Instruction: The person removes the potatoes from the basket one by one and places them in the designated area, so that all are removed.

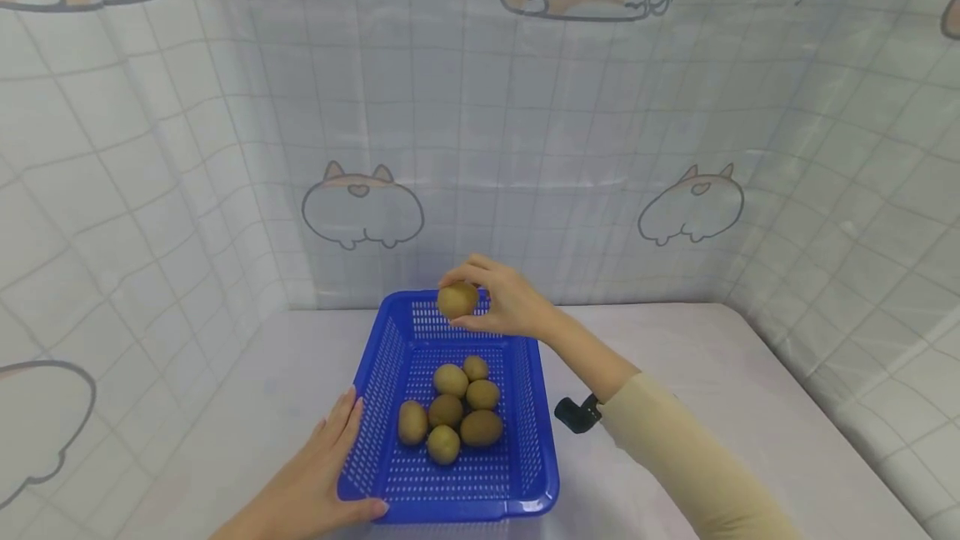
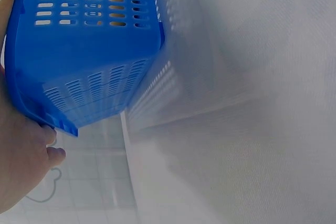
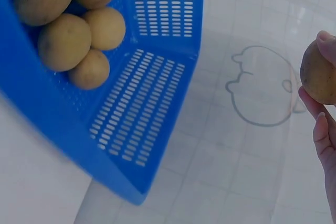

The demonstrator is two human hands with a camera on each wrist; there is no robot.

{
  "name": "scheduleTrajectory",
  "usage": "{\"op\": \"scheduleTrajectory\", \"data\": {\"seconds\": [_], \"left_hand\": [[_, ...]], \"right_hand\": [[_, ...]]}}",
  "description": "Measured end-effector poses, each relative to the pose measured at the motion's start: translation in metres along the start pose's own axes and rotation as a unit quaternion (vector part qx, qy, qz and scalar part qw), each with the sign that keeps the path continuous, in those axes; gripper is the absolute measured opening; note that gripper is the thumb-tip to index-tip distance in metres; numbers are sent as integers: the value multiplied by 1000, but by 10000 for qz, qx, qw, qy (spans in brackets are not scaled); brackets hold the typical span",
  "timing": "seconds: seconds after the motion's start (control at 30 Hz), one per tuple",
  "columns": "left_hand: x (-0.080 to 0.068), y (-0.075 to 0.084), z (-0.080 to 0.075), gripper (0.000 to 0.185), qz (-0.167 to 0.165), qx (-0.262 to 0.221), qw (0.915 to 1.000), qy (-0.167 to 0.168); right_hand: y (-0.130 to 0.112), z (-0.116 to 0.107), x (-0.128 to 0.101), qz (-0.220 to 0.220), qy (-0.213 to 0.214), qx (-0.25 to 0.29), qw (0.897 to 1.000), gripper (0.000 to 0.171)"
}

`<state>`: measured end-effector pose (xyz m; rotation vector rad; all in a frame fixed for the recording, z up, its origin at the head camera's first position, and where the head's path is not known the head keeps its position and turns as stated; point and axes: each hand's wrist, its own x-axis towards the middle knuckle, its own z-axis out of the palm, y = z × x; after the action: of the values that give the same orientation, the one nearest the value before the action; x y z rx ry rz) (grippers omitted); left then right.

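My right hand (image 1: 512,300) pinches a round, yellow-brown potato (image 1: 457,300) between thumb and fingers, raised above the far end of a blue plastic basket (image 1: 453,510). In the right wrist view this potato (image 3: 319,73) is partly cut off at the right edge. Several more potatoes (image 1: 446,412) lie grouped on the basket's slotted floor. At the basket's near left corner is my left hand (image 1: 322,461), its fingers fairly straight against the left rim and its thumb on the front rim. The left wrist view shows that hand (image 2: 21,156) beside the basket's outer wall (image 2: 94,45).
The basket stands on a white-covered table (image 1: 645,440). Behind it hangs a grid-patterned curtain (image 1: 525,123) with dog drawings, continuing down both sides. A dark device (image 1: 577,415) shows at the right wrist, just right of the basket.
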<state>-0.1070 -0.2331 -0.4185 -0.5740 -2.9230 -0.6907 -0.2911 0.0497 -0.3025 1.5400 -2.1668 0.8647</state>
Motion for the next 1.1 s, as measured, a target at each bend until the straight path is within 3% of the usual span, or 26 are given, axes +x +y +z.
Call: {"op": "scheduleTrajectory", "data": {"seconds": [0.3,0.57,0.73,1.1], "left_hand": [[1,-1,0,121,35,-17,10000,-40],[1,-4,5,119,260,75,9994,218],[2,-5,7,118,353,131,9988,298],[2,-5,7,118,252,73,9994,223]], "right_hand": [[7,-17,-18,231,57,-157,9996,50],[15,-34,-34,468,136,-317,9983,50],[19,-43,-41,396,245,-465,9978,50],[27,-55,-64,674,295,-608,9954,49]]}}
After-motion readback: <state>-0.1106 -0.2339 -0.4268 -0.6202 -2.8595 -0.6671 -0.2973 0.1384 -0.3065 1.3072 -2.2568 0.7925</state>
